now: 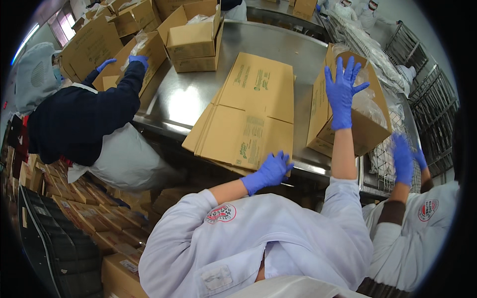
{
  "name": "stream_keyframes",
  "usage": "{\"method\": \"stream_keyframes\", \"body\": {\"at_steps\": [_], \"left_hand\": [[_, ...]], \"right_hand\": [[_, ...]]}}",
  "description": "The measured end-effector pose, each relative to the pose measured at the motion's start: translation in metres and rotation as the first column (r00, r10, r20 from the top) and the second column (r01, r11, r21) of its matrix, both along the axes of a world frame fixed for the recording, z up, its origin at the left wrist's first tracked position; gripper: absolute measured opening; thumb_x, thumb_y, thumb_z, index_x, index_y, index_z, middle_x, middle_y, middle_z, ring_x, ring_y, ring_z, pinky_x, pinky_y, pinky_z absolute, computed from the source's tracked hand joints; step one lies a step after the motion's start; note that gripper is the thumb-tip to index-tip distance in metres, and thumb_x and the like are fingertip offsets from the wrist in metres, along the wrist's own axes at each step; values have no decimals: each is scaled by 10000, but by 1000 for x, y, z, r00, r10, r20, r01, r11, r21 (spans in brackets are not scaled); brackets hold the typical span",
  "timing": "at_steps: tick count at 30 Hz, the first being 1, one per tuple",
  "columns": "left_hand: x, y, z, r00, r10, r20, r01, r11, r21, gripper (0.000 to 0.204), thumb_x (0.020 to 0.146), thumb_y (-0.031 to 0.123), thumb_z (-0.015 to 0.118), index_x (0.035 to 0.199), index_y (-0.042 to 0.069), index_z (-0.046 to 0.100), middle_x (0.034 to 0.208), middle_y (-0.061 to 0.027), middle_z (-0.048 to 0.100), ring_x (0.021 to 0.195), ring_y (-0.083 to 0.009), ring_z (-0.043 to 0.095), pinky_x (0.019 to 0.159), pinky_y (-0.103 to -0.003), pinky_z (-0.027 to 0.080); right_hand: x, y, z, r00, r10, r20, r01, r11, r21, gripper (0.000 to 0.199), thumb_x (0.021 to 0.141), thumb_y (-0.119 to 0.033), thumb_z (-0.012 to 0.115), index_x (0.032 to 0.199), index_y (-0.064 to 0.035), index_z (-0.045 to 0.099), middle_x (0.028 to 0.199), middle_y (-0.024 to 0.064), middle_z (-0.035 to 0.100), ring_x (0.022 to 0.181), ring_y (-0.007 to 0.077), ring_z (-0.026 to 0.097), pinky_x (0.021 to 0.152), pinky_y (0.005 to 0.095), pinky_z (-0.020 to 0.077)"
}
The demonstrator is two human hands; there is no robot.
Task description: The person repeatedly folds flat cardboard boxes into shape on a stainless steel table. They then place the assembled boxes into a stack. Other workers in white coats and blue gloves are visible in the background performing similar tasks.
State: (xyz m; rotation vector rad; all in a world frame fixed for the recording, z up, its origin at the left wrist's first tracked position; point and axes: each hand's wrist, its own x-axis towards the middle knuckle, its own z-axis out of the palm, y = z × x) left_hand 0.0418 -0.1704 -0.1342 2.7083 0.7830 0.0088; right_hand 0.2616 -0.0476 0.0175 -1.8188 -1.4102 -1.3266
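My right hand (343, 92), in a blue glove, is stretched forward with its fingers spread wide and nothing in it. It is over the left side of an open cardboard box (320, 111) lined with clear plastic (367, 99). My left hand (271, 174), also blue-gloved, is at the near right edge of a stack of flattened cardboard boxes (263, 109). Its fingers are slightly bent and apart, holding nothing that I can see. Whether the fingertips press on the cardboard is hard to tell.
A steel table (189, 94) carries the cardboard. At left a co-worker (84, 119) handles an open box (151, 54), near another carton (191, 42). At right, another co-worker's blurred gloved hand (401, 159) is beside a wire rack (382, 164). Boxes (94, 218) are stacked low at left.
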Motion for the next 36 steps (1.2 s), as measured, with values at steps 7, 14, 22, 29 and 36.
{"method": "stream_keyframes", "body": {"at_steps": [7, 14, 22, 29, 36], "left_hand": [[-13, 6, -12, 988, -18, 153, -69, 838, 542, 573, 774, 182, 551, 1305, 74, 365, 1184, -133, 452, 1122, -291, 416, 840, -461, 395], [-48, 16, -11, 974, -119, 192, 58, 953, 296, 647, 670, 154, 649, 1270, 84, 419, 1059, -79, 498, 1016, -217, 491, 802, -348, 403], [-98, -11, 144, 650, 207, 732, -388, 918, 85, 381, 704, 199, 662, 1048, 45, 607, 953, -118, 604, 856, -242, 571, 770, -365, 453], [-107, 35, 178, 230, 173, 958, -65, 985, -162, 245, 741, 181, 597, 916, 22, 663, 1001, -151, 632, 896, -256, 616, 880, -361, 429], [-155, 48, 202, 716, -103, 690, -439, 702, 561, 274, 762, 174, 485, 501, 90, 491, 510, -107, 492, 567, -225, 556, 658, -386, 454]], "right_hand": [[-59, -30, -9, 592, 714, -375, -756, 652, 48, 417, 829, -186, 602, 1227, -103, 512, 1368, 144, 369, 1301, 294, 291, 1051, 429, 214], [-43, -31, -53, 65, 439, -896, -920, 373, 116, 411, 823, -202, 611, 1219, -132, 528, 1359, 133, 387, 1296, 310, 296, 1045, 438, 241], [-98, -37, 9, 40, 785, -619, -999, 54, 4, 870, 545, -519, 737, 1299, -199, 446, 1401, 76, 339, 1337, 328, 186, 1075, 508, 44], [-180, -14, 27, -90, 826, -556, -994, -42, 98, 867, 459, -595, 710, 1209, -200, 530, 1333, 55, 427, 1295, 286, 290, 1079, 503, 33], [-130, -10, 21, -22, 921, -390, -979, 58, 193, 492, 386, -530, 709, 694, -152, 642, 685, -11, 567, 799, 202, 546, 919, 384, 352]]}}
